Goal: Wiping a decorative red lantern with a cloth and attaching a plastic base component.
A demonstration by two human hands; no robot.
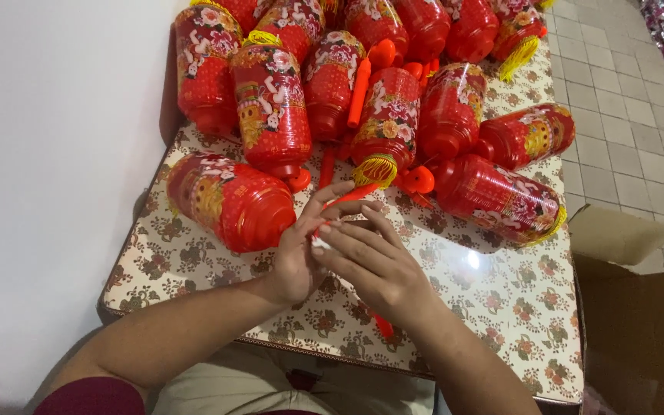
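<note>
Left hand (301, 253) and right hand (374, 265) pinch a red stick (351, 195)

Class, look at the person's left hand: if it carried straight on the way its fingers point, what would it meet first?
Probably the yellow tassel of the upright red lantern; depth is unclear, so the left hand might pass it.

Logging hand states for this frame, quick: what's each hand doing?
Left hand: fingers spread, touching the thin red stick; a firm grip cannot be told.
Right hand: fingers curled on the same stick, apparently holding it.
</note>
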